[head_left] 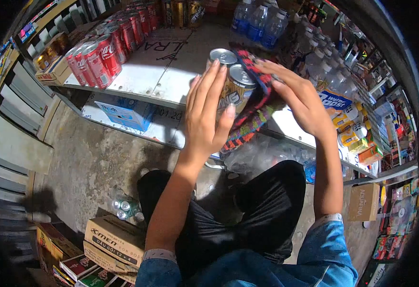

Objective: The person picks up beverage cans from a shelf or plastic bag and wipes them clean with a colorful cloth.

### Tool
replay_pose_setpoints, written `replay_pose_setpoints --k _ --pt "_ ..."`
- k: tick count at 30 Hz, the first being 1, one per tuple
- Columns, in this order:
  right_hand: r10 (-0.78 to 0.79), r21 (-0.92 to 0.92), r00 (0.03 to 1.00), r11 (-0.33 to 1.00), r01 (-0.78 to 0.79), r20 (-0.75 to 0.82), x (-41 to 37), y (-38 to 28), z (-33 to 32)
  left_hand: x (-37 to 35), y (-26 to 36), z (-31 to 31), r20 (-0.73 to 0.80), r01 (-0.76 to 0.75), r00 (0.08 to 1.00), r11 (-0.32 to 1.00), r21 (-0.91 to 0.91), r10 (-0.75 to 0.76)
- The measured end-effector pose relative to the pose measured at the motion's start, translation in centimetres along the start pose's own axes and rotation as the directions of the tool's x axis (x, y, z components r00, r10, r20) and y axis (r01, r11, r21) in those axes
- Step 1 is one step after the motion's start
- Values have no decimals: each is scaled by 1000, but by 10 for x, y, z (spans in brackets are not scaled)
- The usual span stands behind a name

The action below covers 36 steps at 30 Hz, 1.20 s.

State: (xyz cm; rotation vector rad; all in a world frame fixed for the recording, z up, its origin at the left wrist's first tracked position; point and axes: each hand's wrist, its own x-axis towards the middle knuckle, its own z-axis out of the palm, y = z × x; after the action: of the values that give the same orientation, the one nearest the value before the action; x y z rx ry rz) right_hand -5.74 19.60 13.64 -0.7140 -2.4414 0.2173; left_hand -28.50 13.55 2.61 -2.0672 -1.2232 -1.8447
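Note:
Two gold cans [238, 91] stand side by side between my hands, in front of the white shelf [190, 52]. My left hand [204, 105] presses against their left side, its fingers stretched upward and the thumb over the front can. A red, black and multicoloured knitted cloth [255, 112] lies along the cans' right side and hangs below them. My right hand [298, 98] has its fingers bent over the cloth's upper part and holds it against the cans.
Red Coca-Cola cans [99, 57] fill the shelf's left side. Water bottles [259, 26] stand at the back, more bottles [326, 67] at the right. A blue box [123, 115] sits on the lower shelf. Cardboard cartons [114, 241] are stacked at the lower left.

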Motion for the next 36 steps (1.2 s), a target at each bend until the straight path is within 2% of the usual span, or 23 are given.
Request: replay_pose_setpoints --k 3,4,6,10,12,14,16,17,18,20,21,22,24,26,28,29,30,32,35,36 --pt "69 -4 997 998 -69 -13 -3 17 -6 -1 1 -1 5 1 1000 1000 8 -1" --pt "162 -76 987 984 -160 20 4 25 -8 -1 1 0 6 2 1000 1000 1 -2" --pt "117 13 993 993 -117 30 23 43 3 0 2 3 11 -7 1000 1000 -11 7" --pt "100 61 989 992 -107 107 47 36 19 2 5 6 0 1 1000 1000 -14 -1" --pt "-121 132 993 984 122 -15 40 28 20 2 5 8 1 -13 1000 1000 -15 13" --pt "12 215 999 976 -22 47 29 25 9 1 3 6 6 -12 1000 1000 -1 12" --pt "124 189 981 970 -152 148 31 34 -3 -1 1 2 31 -16 999 1000 7 16" --pt "177 138 977 972 -192 116 35 37 1 -2 2 2 23 -11 1000 1000 2 11" --pt "189 139 976 969 -203 108 41 40 7 -1 3 4 14 -7 1000 1000 -6 7" --pt "196 18 976 980 -199 95 51 44 20 -1 5 7 27 -11 1000 1000 -7 12" --pt "133 -40 988 991 -130 83 54 48 23 0 7 7 33 -15 999 1000 -4 15" --pt "133 -41 988 991 -130 81 52 46 22 1 8 7 36 -17 999 1000 2 17" --pt "140 86 981 985 -152 133 48 40 18 2 9 8 29 -24 999 1000 -4 24" --pt "65 144 991 986 -81 115 32 49 13 1 8 6 57 -27 998 999 21 26" --pt "169 227 983 956 -183 76 13 51 5 -2 5 5 51 -24 998 1000 16 23" --pt "299 104 952 947 -304 63 4 64 2 -2 4 4 54 -24 998 1000 17 23" --pt "351 58 936 934 -352 33 -3 76 1 -3 3 3 59 -25 998 1000 16 24" --pt "159 -37 984 986 -163 -82 6 105 11 -4 2 5 48 -24 999 1000 6 24" --pt "241 -104 970 965 -242 -25 21 85 14 -2 7 9 34 -24 999 1000 -9 24" --pt "219 -184 975 961 -209 36 22 74 11 -2 8 10 26 -13 1000 1000 -7 13"
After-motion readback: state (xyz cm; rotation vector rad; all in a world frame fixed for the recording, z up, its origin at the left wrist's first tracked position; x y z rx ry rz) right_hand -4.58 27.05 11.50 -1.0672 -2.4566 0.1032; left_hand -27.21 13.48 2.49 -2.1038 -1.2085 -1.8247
